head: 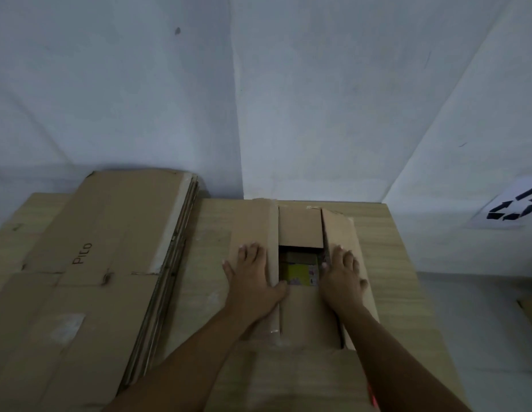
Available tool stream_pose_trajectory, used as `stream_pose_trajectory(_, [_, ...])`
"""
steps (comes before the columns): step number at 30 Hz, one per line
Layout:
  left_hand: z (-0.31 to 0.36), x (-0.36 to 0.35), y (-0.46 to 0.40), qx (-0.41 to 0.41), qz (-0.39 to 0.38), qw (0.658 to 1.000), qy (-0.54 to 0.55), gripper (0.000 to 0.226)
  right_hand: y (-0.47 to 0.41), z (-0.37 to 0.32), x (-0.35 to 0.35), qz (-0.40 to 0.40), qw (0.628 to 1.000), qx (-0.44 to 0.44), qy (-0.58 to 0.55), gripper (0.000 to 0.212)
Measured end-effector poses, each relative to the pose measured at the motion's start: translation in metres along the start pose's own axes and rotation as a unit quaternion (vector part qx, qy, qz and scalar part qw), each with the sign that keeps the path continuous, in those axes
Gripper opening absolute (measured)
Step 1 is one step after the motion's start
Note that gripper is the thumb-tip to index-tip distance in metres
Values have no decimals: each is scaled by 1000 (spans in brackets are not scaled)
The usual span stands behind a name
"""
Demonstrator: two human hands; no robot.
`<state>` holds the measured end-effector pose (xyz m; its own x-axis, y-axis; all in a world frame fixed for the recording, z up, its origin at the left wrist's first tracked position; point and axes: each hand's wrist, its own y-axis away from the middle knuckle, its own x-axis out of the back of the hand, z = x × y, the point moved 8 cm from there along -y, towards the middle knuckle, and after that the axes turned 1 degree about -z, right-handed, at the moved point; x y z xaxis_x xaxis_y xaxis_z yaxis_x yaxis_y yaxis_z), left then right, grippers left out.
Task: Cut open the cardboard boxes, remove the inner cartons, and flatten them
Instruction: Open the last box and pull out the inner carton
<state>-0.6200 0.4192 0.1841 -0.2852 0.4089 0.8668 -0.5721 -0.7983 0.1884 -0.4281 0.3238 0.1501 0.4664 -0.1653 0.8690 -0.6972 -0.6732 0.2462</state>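
Pale walls meet in a corner behind our wooden surface [377, 233]. Our box [300, 316] stands at the middle, already cut open. Our left hand [252, 278] and right hand [343, 278] both lie flat with straight fingers, grasping nothing, and press the two long flaps outward. Through the gap we see colourful inner cartons [300, 270], yellow-green and glossy. Next, we think, the short flaps must be folded back so the cartons can be lifted out. At nine o'clock lies a stack of flattened cardboard [104, 263], brown and matte.
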Motion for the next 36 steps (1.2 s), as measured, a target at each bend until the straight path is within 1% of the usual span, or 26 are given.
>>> stream_pose_trajectory(1, [3, 12, 2, -7, 17, 996, 83, 90, -2, 2, 1, -3, 1000, -1, 6, 59])
stream_pose_trajectory(2, [4, 26, 5, -10, 33, 985, 170, 85, -4, 4, 3, -5, 1000, -5, 12, 59])
stream_pose_trajectory(4, [0, 54, 14, -13, 53, 952, 300, 75, -9, 8, 7, -3, 1000, -10, 16, 59])
stream_pose_trajectory(5, [-6, 67, 19, -16, 60, 940, 334, 70, -11, 10, 9, -3, 1000, -11, 16, 60])
stream_pose_trajectory(7, [-29, 89, 26, -19, 83, 928, 362, 59, -13, 12, 11, -1, 1000, -10, 18, 60])
stream_pose_trajectory(9, [-63, 107, 35, -21, 129, 935, 331, 50, -14, 13, 11, -2, 1000, -8, 22, 61])
stream_pose_trajectory(10, [-80, 114, 38, -20, 152, 949, 276, 47, -14, 12, 12, -2, 1000, -6, 22, 61])
stream_pose_trajectory(11, [-96, 117, 39, -21, 160, 970, 183, 45, -13, 12, 12, -4, 1000, -4, 23, 62])
stream_pose_trajectory(12, [-107, 116, 36, -20, 153, 986, 58, 47, -13, 11, 13, -5, 1000, -2, 23, 62])
stream_pose_trajectory(13, [-114, 109, 32, -11, 134, 989, -66, 45, -13, 12, 14, -7, 1000, 2, 21, 63])
stream_pose_trajectory(14, [-117, 100, 29, 1, 108, 983, -150, 41, -13, 12, 14, -10, 1000, 5, 19, 63])
stream_pose_trajectory(15, [-116, 89, 27, 8, 82, 980, -180, 39, -14, 13, 14, -14, 1000, 7, 15, 62])
stream_pose_trajectory(16, [-113, 74, 26, 9, 54, 985, -163, 43, -14, 12, 14, -18, 1000, 9, 12, 63])
stream_pose_trajectory(17, [-107, 57, 27, 15, 22, 994, -106, 49, -13, 11, 13, -22, 1000, 9, 10, 64])
stream_pose_trajectory(18, [-104, 39, 29, 33, -14, 999, -26, 54, -12, 10, 12, -26, 1000, 8, 11, 66])
stream_pose_trajectory(20, [-98, 6, 36, 84, -61, 987, 121, 59, -11, 6, 9, -38, 999, -3, 23, 74])
stream_pose_trajectory(21, [-96, -6, 38, 105, -61, 977, 175, 60, -10, 4, 8, -47, 998, -14, 30, 78])
stream_pose_trajectory(22, [-96, -12, 40, 118, -48, 970, 207, 60, -9, 3, 7, -58, 998, -22, 34, 83])
stream_pose_trajectory(24, [-96, -13, 40, 123, -20, 969, 213, 60, -8, -5, 11, -56, 998, -12, 40, 87])
stream_pose_trajectory(25, [-97, -12, 39, 124, -16, 971, 204, 60, -5, -12, 16, -36, 998, 13, 55, 85])
stream_pose_trajectory(27, [-104, -11, 34, 126, -15, 974, 189, 59, 10, -34, 21, 17, 990, 96, 106, 76])
stream_pose_trajectory(28, [-107, -10, 32, 126, -14, 975, 183, 59, 20, -47, 19, 24, 981, 142, 128, 70])
stream_pose_trajectory(30, [-110, -9, 30, 120, -7, 978, 170, 60, 39, -65, 3, -13, 969, 195, 152, 57])
stream_pose_trajectory(32, [-112, -5, 31, 112, 13, 981, 156, 59, 54, -68, -9, -52, 966, 197, 156, 52])
stream_pose_trajectory(33, [-113, -3, 32, 109, 20, 982, 153, 58, 60, -68, -10, -53, 967, 196, 154, 51])
stream_pose_trajectory(36, [-115, 2, 38, 98, 25, 984, 147, 56, 71, -67, 8, 2, 972, 195, 135, 49])
